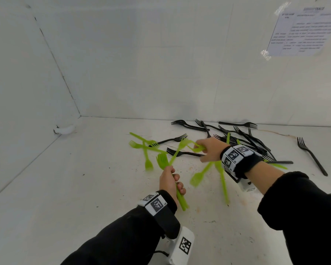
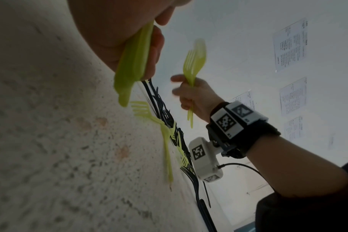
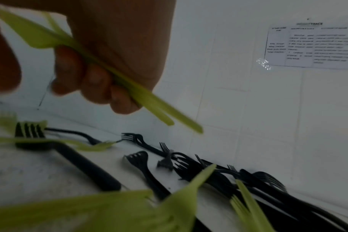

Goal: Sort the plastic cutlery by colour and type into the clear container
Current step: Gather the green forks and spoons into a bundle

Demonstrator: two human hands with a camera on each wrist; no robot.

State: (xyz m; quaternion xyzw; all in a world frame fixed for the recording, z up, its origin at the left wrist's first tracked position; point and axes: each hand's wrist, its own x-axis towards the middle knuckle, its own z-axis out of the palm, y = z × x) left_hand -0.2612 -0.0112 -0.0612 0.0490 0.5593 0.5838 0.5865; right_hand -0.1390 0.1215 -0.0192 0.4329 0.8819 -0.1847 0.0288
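**A:** What are the fingers doing?

**B:** The left hand [image 1: 169,181] has its fingers curled round a bundle of green forks [image 1: 177,190], tines up and handle ends sticking out below the palm. In the left wrist view the same bundle [image 2: 133,62] is pressed between palm and fingers. The right hand [image 1: 210,150] is clenched on more green forks [image 1: 196,148]; the right wrist view shows its fingers [image 3: 93,80] wrapped round at least two green handles [image 3: 141,95] that jut out past the little finger.

**A:** How many does each hand hold?

**B:** I cannot tell; the pieces overlap and the right hand's are blurred.

**A:** And the rest of the cutlery?

**B:** Loose green forks [image 1: 145,148] lie crossed on the white tabletop [image 1: 65,178], just left of the right hand. Two more green forks [image 1: 223,180] are beneath the right wrist, blurred. Behind that wrist, near the back wall, a heap of black forks [image 1: 243,136] lies tangled. One black fork [image 1: 311,155] lies alone, well apart to the right. Two others [image 1: 168,140] mix with the green ones.

**A:** Is the clear container visible?

**B:** Not in any view.

**A:** Anything further out?

**B:** Both wrists wear black straps with patterned markers [image 1: 235,155], over black sleeves [image 1: 304,207]. A printed sheet [image 1: 304,31] is taped to the tiled wall at upper right.
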